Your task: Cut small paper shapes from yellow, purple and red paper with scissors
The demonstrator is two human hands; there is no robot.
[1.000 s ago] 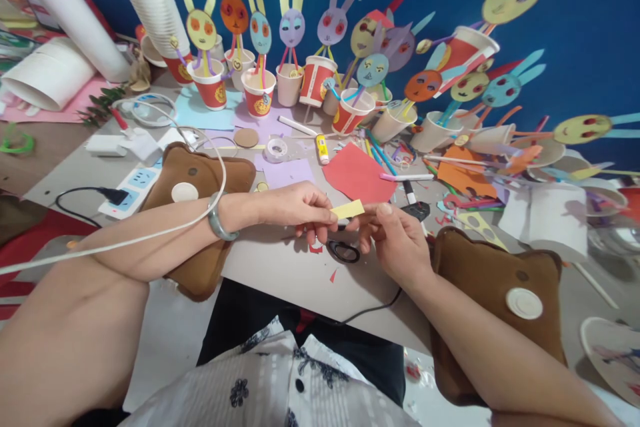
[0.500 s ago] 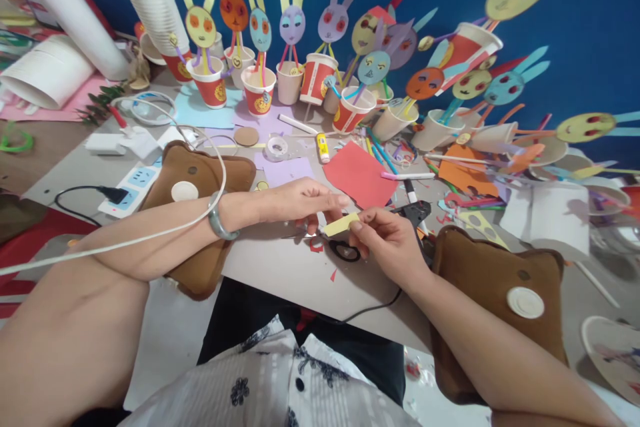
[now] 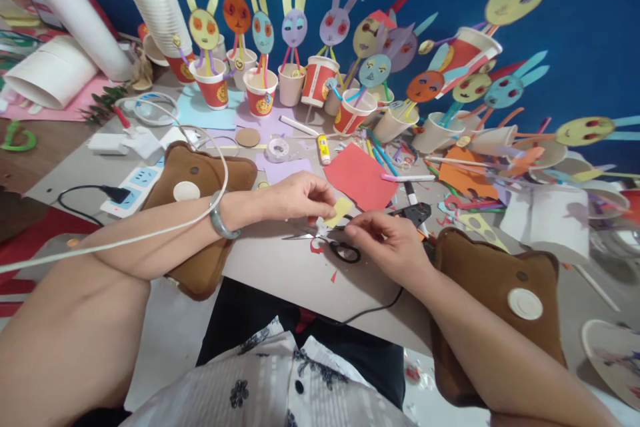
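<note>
A small piece of yellow paper [image 3: 340,211] is pinched between the thumb and fingers of my left hand [image 3: 300,197]. My right hand [image 3: 387,243] is just to the right of the paper, apart from it, with its fingers curled in and nothing visible in them. Beneath the two hands lies a pair of scissors [image 3: 345,251] with black handles, its blades pointing left. Red paper scraps [image 3: 316,247] are beside the scissors. A black glue gun [image 3: 414,213] lies behind my right hand.
Paper cups with paper rabbit figures [image 3: 261,90] line the back. Red paper [image 3: 361,175], a glue stick [image 3: 323,149] and a tape roll [image 3: 278,149] lie beyond my hands. Brown cushions [image 3: 500,307] flank the work area. A white cable [image 3: 125,243] crosses my left forearm.
My right hand has let go of the yellow paper and is apart from it. The paper is now in my left hand, tilted more steeply, and more of the scissors shows.
</note>
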